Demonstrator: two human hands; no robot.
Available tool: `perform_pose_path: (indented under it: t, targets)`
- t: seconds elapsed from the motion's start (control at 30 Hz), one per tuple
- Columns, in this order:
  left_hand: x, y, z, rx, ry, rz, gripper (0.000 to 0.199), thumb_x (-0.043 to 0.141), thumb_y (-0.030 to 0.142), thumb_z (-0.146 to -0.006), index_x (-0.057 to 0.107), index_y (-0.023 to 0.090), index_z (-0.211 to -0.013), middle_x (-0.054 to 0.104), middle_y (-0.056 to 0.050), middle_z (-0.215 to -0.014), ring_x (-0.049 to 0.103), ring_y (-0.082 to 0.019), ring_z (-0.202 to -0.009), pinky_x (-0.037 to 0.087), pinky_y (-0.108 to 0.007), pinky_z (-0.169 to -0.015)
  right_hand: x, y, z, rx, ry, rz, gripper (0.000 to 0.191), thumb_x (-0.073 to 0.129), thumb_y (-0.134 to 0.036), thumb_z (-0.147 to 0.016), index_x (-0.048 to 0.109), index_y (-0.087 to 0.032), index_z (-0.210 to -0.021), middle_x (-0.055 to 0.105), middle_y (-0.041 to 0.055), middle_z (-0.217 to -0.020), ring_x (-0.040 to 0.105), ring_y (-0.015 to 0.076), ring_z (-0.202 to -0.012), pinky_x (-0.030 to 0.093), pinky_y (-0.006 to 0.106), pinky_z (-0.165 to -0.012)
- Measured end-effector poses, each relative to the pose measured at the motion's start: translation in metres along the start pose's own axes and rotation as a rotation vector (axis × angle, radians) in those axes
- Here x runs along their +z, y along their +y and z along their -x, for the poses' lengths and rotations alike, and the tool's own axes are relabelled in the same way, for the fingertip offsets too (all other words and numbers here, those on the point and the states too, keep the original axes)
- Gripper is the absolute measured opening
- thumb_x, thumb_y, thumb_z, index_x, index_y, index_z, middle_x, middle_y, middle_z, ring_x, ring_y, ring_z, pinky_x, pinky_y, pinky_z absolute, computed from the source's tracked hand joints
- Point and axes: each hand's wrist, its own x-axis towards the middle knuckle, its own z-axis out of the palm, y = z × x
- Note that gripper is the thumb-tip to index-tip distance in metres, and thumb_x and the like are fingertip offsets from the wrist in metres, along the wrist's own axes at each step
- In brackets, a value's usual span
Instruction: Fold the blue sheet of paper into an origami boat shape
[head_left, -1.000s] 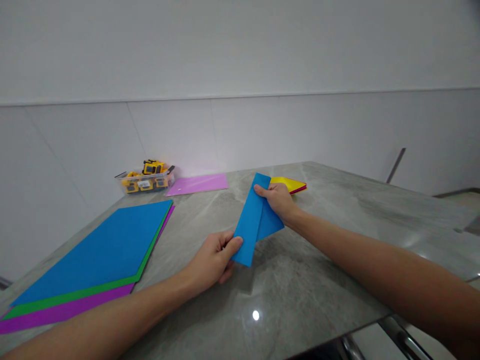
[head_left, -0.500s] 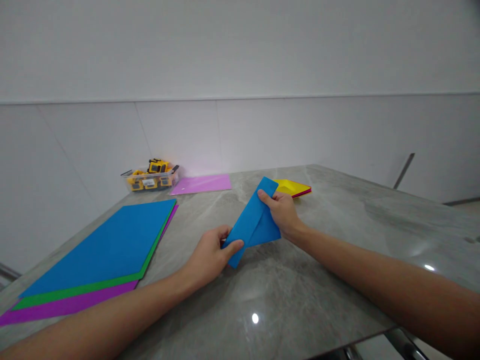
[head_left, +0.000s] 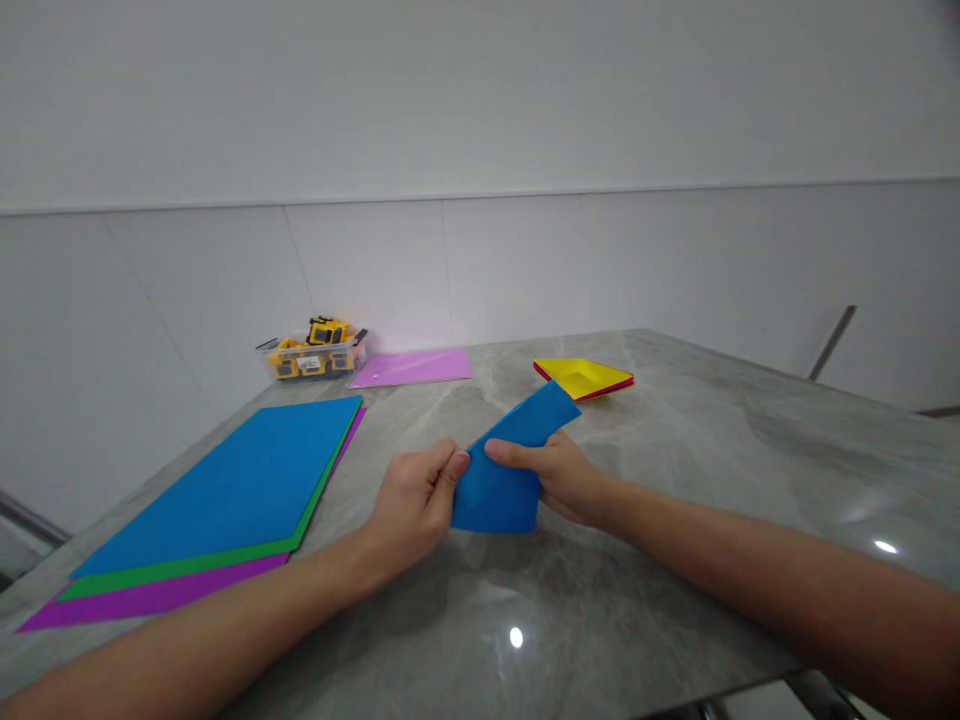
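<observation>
A folded sheet of blue paper is held up between my two hands, over the middle of the grey table. My left hand pinches its left edge, thumb bent against the paper and fingers curled. On the right side, my right hand grips it with the thumb lying across the front; the other fingers are partly hidden behind the sheet. The top of the paper tilts up to the right. Just beyond it lies a folded yellow and red paper piece, not touched by either hand.
Large blue, green and purple sheets lie in a stack at the left. A pink sheet rests near the wall, beside a clear plastic box of yellow toy vehicles. The marble-patterned table has its front edge at lower right.
The blue paper has been turned, so a broad plain face shows instead of the strip with a slanting fold. My left hand has moved up its edge; my right hand has come lower.
</observation>
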Motion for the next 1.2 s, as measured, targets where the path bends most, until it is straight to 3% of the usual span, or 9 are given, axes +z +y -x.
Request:
perform_pose_path:
  t: [0.13, 0.33, 0.47, 0.63, 0.73, 0.9, 1.0, 1.1, 1.2]
  targets:
    - [-0.002, 0.001, 0.002, 0.055, 0.018, -0.019, 0.04, 0.041, 0.034, -0.093, 0.036, 0.02, -0.056, 0.032, 0.006, -0.049, 0.033, -0.009, -0.043, 0.022, -0.026, -0.049, 0.001, 0.001, 0.0, 0.075, -0.055, -0.059, 0.039, 0.087, -0.037, -0.055, 0.065, -0.017, -0.079, 0.07, 0.0022, -0.074, 0.068, 0.0208, -0.073, 0.055, 0.038, -0.073]
    - [0.004, -0.001, 0.001, -0.042, -0.008, -0.12, 0.032, 0.041, 0.036, -0.095, 0.051, 0.02, -0.07, 0.046, 0.003, -0.055, 0.045, -0.012, -0.051, 0.025, -0.026, -0.053, 0.003, 0.004, -0.001, -0.111, 0.076, 0.139, 0.033, 0.083, -0.038, -0.06, 0.061, -0.018, -0.073, 0.067, -0.0003, -0.073, 0.063, 0.0161, -0.066, 0.053, 0.033, -0.067]
    - [0.005, -0.001, 0.0, -0.046, -0.024, -0.162, 0.035, 0.038, 0.036, -0.096, 0.047, 0.02, -0.066, 0.044, 0.003, -0.053, 0.044, -0.013, -0.049, 0.024, -0.027, -0.053, 0.007, 0.001, 0.001, -0.15, 0.071, 0.215, 0.032, 0.082, -0.037, -0.06, 0.059, -0.018, -0.071, 0.064, -0.0007, -0.071, 0.06, 0.0154, -0.065, 0.051, 0.031, -0.065]
    - [-0.003, -0.004, -0.006, -0.027, -0.023, -0.205, 0.042, 0.036, 0.039, -0.096, 0.046, 0.019, -0.06, 0.043, 0.003, -0.051, 0.042, -0.012, -0.047, 0.023, -0.028, -0.053, -0.013, -0.012, -0.013, -0.141, 0.172, 0.146, 0.034, 0.077, -0.042, -0.064, 0.064, -0.015, -0.08, 0.062, 0.0016, -0.069, 0.057, 0.0146, -0.06, 0.048, 0.029, -0.056]
    - [-0.008, -0.009, -0.01, -0.004, -0.081, -0.292, 0.044, 0.038, 0.04, -0.096, 0.051, 0.019, -0.06, 0.048, 0.002, -0.05, 0.043, -0.012, -0.045, 0.022, -0.028, -0.052, -0.035, -0.021, -0.022, -0.305, 0.173, 0.53, 0.032, 0.072, -0.039, -0.07, 0.068, -0.014, -0.09, 0.062, 0.0021, -0.068, 0.055, 0.0151, -0.057, 0.044, 0.028, -0.052]
    - [-0.006, -0.014, -0.009, 0.024, -0.169, -0.571, 0.043, 0.034, 0.039, -0.098, 0.063, 0.019, -0.073, 0.066, -0.005, -0.062, 0.058, -0.018, -0.054, 0.027, -0.029, -0.054, -0.033, -0.022, -0.015, -0.834, 0.028, 1.438, 0.018, 0.056, -0.021, -0.088, 0.072, -0.017, -0.095, 0.07, 0.0096, -0.095, 0.06, 0.0241, -0.096, 0.042, 0.043, -0.09]
    - [-0.001, -0.014, -0.007, 0.034, -0.236, -0.721, 0.041, 0.03, 0.035, -0.098, 0.065, 0.018, -0.084, 0.071, -0.009, -0.071, 0.065, -0.023, -0.062, 0.031, -0.031, -0.055, -0.013, -0.016, -0.003, -0.874, -0.095, 1.752, 0.019, 0.052, -0.021, -0.091, 0.07, -0.017, -0.086, 0.07, 0.0063, -0.082, 0.062, 0.0223, -0.082, 0.033, 0.053, -0.098]
    - [0.002, -0.012, -0.007, 0.031, -0.3, -0.799, 0.038, 0.031, 0.033, -0.097, 0.065, 0.018, -0.087, 0.073, -0.011, -0.075, 0.067, -0.026, -0.065, 0.034, -0.032, -0.054, -0.002, -0.01, 0.002, -0.782, -0.132, 2.035, 0.019, 0.051, -0.013, -0.089, 0.068, -0.015, -0.082, 0.068, 0.0065, -0.073, 0.063, 0.0236, -0.078, 0.021, 0.062, -0.103]
    - [0.007, -0.009, -0.006, 0.026, -0.349, -0.814, 0.036, 0.033, 0.031, -0.096, 0.065, 0.019, -0.086, 0.073, -0.011, -0.076, 0.068, -0.027, -0.067, 0.035, -0.032, -0.054, -0.002, -0.006, 0.0, -0.632, -0.225, 2.088, 0.018, 0.05, -0.013, -0.089, 0.067, -0.013, -0.084, 0.07, 0.0087, -0.078, 0.064, 0.0243, -0.078, 0.032, 0.055, -0.099]
